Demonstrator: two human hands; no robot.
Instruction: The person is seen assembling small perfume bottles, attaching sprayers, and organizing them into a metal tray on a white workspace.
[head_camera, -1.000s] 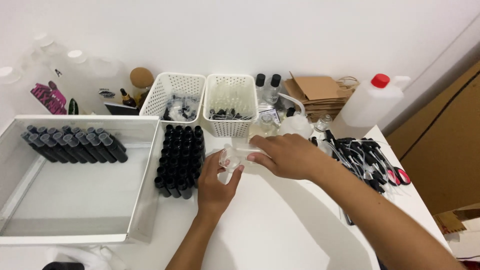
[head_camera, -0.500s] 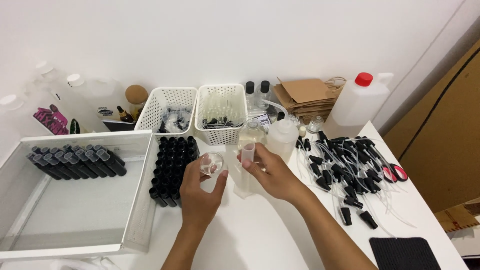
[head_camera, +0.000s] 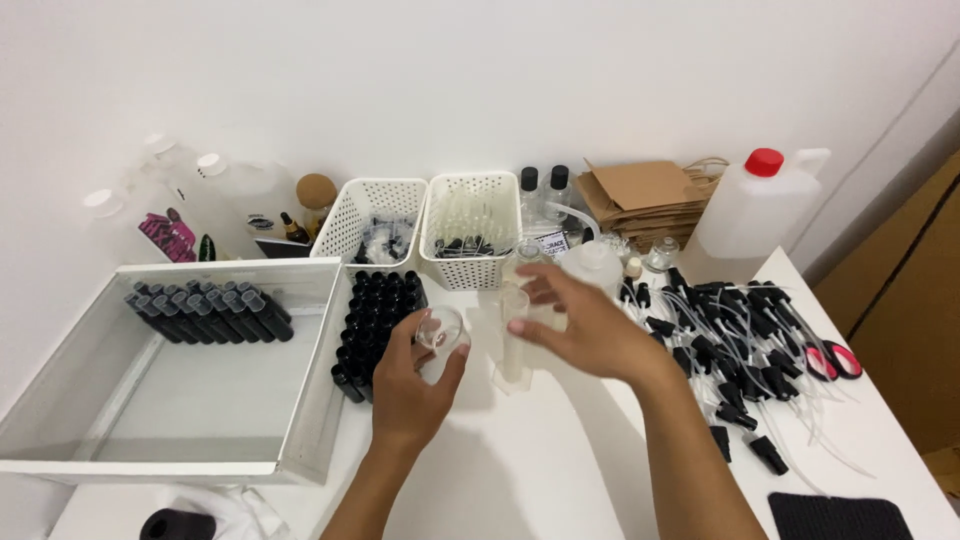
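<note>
just right of the block of small black bottles (head_camera: 378, 322) on the white table (head_camera: 520, 470), the left hand (head_camera: 408, 385) is wrapped around a small clear glass vial (head_camera: 441, 332), fingers closed on it, mouth tilted toward the camera. the right hand (head_camera: 585, 325) sits further right of the block, fingers curled about a tall clear plastic measuring cylinder (head_camera: 514, 335) standing upright, vial and cylinder near but apart. beyond the block stand two white slotted baskets (head_camera: 470, 225); far right of it lies a heap of black spray pumps with thin tubes (head_camera: 735, 335).
</note>
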